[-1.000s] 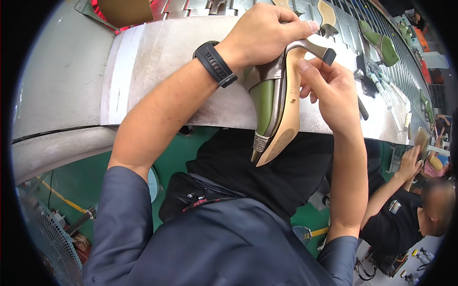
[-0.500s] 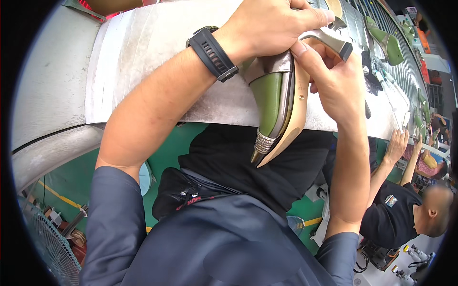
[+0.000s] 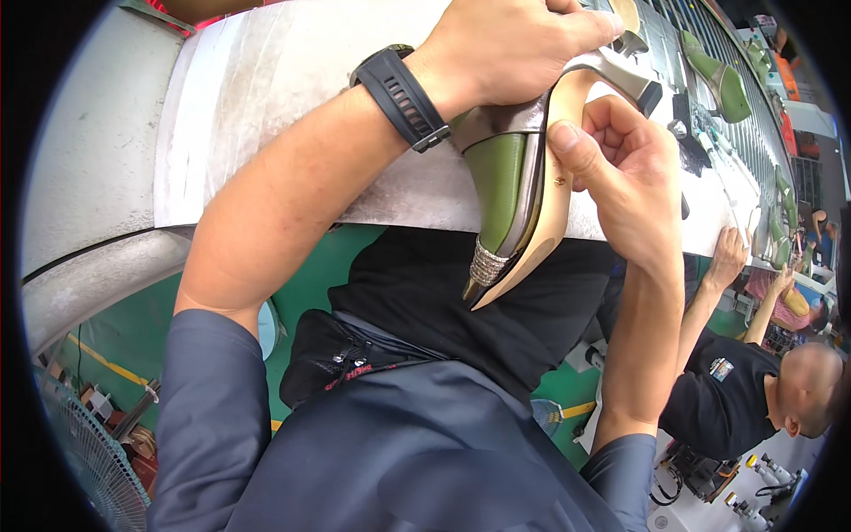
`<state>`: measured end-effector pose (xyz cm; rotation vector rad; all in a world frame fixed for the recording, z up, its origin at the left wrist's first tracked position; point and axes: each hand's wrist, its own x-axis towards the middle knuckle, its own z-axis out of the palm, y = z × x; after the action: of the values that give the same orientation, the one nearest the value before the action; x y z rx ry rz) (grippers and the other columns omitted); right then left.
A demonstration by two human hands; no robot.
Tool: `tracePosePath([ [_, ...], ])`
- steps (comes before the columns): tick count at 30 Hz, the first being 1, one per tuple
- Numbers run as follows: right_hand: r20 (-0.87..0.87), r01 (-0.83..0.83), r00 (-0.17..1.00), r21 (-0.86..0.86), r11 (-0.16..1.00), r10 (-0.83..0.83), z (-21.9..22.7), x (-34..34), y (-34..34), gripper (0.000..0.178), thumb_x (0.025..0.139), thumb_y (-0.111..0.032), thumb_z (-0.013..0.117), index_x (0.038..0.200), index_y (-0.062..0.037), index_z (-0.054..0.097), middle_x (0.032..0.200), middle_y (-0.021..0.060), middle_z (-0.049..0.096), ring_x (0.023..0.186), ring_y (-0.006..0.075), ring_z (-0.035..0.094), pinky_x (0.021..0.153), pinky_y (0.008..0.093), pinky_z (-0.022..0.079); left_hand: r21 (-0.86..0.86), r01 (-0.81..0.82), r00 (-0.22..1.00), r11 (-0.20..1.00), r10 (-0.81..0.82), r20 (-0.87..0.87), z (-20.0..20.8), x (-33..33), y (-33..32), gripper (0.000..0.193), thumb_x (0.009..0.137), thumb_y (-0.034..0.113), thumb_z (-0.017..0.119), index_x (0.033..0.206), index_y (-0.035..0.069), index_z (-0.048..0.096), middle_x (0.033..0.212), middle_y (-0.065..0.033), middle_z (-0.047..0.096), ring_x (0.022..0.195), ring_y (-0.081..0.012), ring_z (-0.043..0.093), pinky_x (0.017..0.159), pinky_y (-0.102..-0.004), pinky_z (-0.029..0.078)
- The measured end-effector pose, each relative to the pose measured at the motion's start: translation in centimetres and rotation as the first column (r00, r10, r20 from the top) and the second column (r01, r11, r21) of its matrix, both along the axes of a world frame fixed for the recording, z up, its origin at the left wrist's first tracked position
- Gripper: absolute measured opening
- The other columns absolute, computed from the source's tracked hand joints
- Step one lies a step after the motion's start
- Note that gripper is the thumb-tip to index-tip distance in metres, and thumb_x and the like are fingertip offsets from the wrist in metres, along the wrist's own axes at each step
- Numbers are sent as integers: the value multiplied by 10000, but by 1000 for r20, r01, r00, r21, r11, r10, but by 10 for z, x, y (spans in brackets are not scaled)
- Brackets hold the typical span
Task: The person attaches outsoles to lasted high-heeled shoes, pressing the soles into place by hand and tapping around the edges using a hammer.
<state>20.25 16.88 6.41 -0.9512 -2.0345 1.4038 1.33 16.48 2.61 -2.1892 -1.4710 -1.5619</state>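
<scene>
A green high-heeled shoe (image 3: 501,186) is held toe toward me, its tan sole turned to the right. Rhinestone bands circle its pointed toe, and the slim heel (image 3: 618,73) juts out to the right. My left hand (image 3: 510,49) is closed around the shoe's back end, thumb by the heel; some of its fingers are out of sight past the upper edge. My right hand (image 3: 625,164) has its thumb pressed on the sole's edge just below the heel, with the other fingers curled in beside it.
Beneath the shoe lies a pale worktable (image 3: 266,115). A metal roller conveyor at the right carries another green shoe (image 3: 720,75). Farther right, a co-worker in a black shirt (image 3: 722,390) reaches toward the line. A fan (image 3: 89,443) stands at lower left.
My right hand has slid down the sole, its thumb moving from beside the heel toward the toe. My left hand keeps its hold, and the shoe has barely shifted.
</scene>
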Motion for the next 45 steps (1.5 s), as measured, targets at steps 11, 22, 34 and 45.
tracePosePath([
  [11,70,101,990,282,954,-125,-8,-25,19,495,888,-450,806,753,5,667,634,42,630,576,111,576,548,296,473,-324,173,730,930,100,676,5,-12,-16,339,1022,290,631,953,-31,719,860,-121,751,739,-94,630,663,-289,502],
  [22,317,-280,948,864,419,-21,-7,42,-20,602,698,-281,904,1225,-68,705,1347,136,665,1303,340,575,1081,469,441,-109,2,973,994,23,230,-47,6,-175,641,745,402,923,1186,50,620,1279,-162,658,1162,-263,613,1000,-361,486],
  [34,202,-228,973,924,306,113,-24,37,-38,285,713,-189,871,813,-84,627,1240,143,661,1202,383,610,1054,700,336,-543,203,928,815,17,372,2,12,-158,317,838,165,848,915,54,561,1371,-250,628,1227,-219,593,1029,-344,464],
  [45,316,-318,945,825,468,85,-14,32,-41,294,738,-220,862,893,-83,654,1332,107,645,1297,345,570,1120,643,313,-273,491,783,827,-282,554,-61,-35,-149,377,808,145,860,852,65,495,1397,-346,570,1363,-324,537,1072,-365,424],
])
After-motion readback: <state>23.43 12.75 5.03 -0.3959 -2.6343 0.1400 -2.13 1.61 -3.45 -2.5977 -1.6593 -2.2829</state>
